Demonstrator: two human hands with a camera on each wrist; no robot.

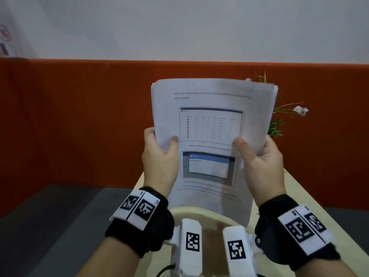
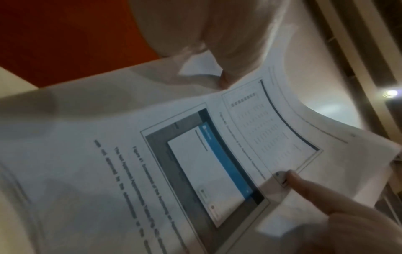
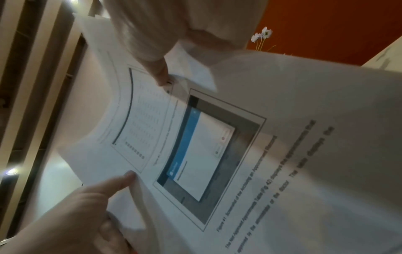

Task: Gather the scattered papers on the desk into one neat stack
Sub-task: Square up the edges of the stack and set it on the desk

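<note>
Both hands are up in front of the person, and the stack of papers (image 1: pixel 213 124) stands nearly upright between them, its lower edge down at the pale desk (image 1: pixel 299 198), though whether it actually touches the wood I cannot tell. The left hand (image 1: pixel 159 154) grips the stack's left edge about halfway up, thumb pressed flat on the printed front sheet and the other fingers wrapped round behind. The right hand (image 1: pixel 261 156) grips the opposite edge at much the same height, its thumb lying across the front page near the bottom corner of the upper printed table, the rest of the fingers behind the sheets. So the bundle is pinched from both sides, the two hands well apart with the page's full width between them. The top sheet shows a few lines of text, a table, and below it a screenshot with a blue bar; the print is too blurred to read. The upper edges of the sheets are slightly uneven, a few corners poking out at the top right. Behind the stack, a small plant (image 1: pixel 279 124) with pale flowers peeks out on the right, against an orange partition (image 1: pixel 79 120). Each wrist wears a black band (image 1: pixel 143 218) with square coded markers.
</note>
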